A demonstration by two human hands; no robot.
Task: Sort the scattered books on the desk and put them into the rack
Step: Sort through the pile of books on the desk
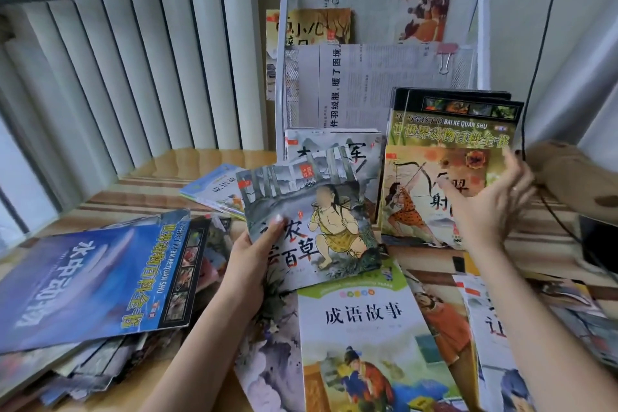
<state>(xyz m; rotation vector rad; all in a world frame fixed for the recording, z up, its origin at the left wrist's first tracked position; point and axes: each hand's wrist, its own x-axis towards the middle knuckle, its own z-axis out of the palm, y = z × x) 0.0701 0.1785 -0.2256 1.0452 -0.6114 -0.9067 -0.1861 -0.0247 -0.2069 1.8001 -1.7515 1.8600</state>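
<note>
Left hand pinches thin glossy grey picture book at centre frame, thumb on cover. Right hand, fingers spread loose, touches orange archer book leaning before white wire-mesh rack. Flat paperbacks litter striped wooden desk.

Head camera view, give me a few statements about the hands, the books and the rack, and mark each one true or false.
1. The left hand holds a grey picture book by its edge. True.
2. The right hand grips a binder clip. False: it is open, fingers spread in front of the archer book.
3. The white rack stands at the back of the desk. True.
4. The blue book stands in the rack. False: it lies on a pile at the left.
</note>
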